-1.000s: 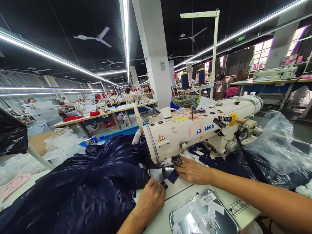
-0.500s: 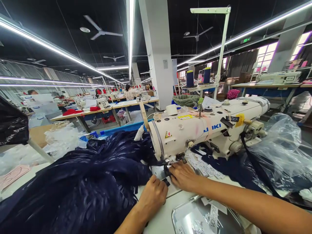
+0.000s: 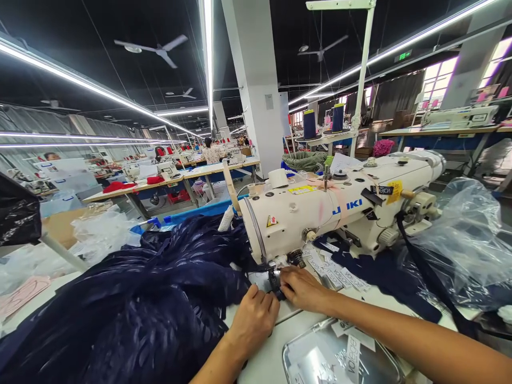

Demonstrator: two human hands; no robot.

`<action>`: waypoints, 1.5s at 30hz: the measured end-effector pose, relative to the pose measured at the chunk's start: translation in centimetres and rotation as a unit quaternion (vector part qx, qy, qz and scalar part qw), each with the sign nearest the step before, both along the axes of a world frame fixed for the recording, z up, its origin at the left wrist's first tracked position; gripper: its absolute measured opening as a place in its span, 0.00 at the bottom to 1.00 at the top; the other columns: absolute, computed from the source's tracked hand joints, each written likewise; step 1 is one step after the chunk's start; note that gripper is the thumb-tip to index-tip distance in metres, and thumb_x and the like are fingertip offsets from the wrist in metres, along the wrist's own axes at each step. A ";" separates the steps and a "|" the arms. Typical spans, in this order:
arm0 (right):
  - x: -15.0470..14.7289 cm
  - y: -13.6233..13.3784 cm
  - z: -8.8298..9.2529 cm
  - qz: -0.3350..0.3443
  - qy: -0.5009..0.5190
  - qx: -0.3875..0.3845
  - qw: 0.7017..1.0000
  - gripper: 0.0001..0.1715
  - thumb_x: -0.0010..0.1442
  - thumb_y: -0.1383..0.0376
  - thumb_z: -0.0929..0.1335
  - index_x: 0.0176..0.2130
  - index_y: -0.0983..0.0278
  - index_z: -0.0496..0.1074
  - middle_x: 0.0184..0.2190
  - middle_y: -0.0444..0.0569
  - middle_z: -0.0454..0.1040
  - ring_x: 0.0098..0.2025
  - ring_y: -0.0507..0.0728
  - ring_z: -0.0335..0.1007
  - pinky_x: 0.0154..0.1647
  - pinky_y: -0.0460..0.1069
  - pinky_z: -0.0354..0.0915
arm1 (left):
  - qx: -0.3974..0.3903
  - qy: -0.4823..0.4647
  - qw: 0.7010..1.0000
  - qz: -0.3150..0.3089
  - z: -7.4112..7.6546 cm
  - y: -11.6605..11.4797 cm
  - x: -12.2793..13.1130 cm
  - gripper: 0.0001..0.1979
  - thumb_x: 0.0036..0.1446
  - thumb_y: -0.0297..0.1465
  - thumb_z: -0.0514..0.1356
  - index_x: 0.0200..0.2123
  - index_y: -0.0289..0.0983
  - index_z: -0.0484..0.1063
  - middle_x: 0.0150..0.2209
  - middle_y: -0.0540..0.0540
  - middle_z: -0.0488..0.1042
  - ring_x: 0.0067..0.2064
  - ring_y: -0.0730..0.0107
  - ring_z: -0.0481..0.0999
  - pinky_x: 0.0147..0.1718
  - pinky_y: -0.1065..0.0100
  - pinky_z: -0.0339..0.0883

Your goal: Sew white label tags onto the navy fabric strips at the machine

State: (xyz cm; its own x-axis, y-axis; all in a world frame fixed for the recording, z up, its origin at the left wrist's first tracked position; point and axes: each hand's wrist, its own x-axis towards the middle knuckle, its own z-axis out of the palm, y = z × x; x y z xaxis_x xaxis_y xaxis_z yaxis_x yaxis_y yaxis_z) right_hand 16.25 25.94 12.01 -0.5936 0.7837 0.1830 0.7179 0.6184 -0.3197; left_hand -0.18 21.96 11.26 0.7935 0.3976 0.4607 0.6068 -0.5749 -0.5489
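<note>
Just before the needle area of a white JUKI sewing machine (image 3: pixel 296 218), both hands are close together. My left hand (image 3: pixel 255 316) is closed, with its fingertips pinching a small dark fabric strip (image 3: pixel 276 292) that is mostly covered by the fingers. Right beside the presser foot (image 3: pixel 273 277), my right hand (image 3: pixel 306 288) has its fingers bent and pressed together on the same dark fabric; its fingertips are partly hidden. A large heap of navy fabric (image 3: pixel 140 298) lies to the left, reaching up to the metal needle plate (image 3: pixel 258 280).
A shiny metal tray (image 3: pixel 296 352) with printed labels (image 3: pixel 352 354) and small pins sits in front. More labels (image 3: pixel 340 274) lie under the machine arm. Clear plastic bags (image 3: pixel 460 240) and navy fabric pieces occupy the right. Thread cones (image 3: pixel 309 125) stand behind.
My left hand has moved slightly right and up, nearer the presser foot. The right hand has shifted a little right. The camera view has tilted slightly.
</note>
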 end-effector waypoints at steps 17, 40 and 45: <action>0.6 -0.3 -0.5 0.005 0.125 -0.066 0.990 0.09 0.56 0.72 0.63 0.31 0.64 0.71 0.33 0.45 0.71 0.38 0.54 0.65 0.40 0.49 0.57 | -0.009 0.019 1.000 -0.021 -0.3 0.3 0.1 0.13 0.53 0.18 0.45 0.25 0.32 0.66 0.19 0.49 0.66 0.21 0.70 0.63 0.27 0.66 0.52; 0.6 -2.3 -2.1 0.073 -0.052 0.167 0.982 0.12 0.52 0.78 0.61 0.34 0.67 0.69 0.35 0.50 0.66 0.40 0.58 0.60 0.38 0.51 0.60 | -0.082 -0.019 0.996 -0.001 0.8 -0.3 -0.7 0.08 0.52 0.21 0.50 0.24 0.33 0.66 0.23 0.48 0.68 0.25 0.69 0.67 0.27 0.65 0.58; 1.6 -1.0 -1.2 0.199 -0.119 0.226 0.946 0.13 0.53 0.76 0.62 0.40 0.70 0.67 0.35 0.53 0.67 0.37 0.58 0.61 0.33 0.50 0.62 | -0.195 -0.097 0.975 -0.032 0.8 -1.4 -1.6 0.05 0.52 0.24 0.52 0.29 0.36 0.67 0.41 0.47 0.72 0.46 0.66 0.68 0.50 0.57 0.56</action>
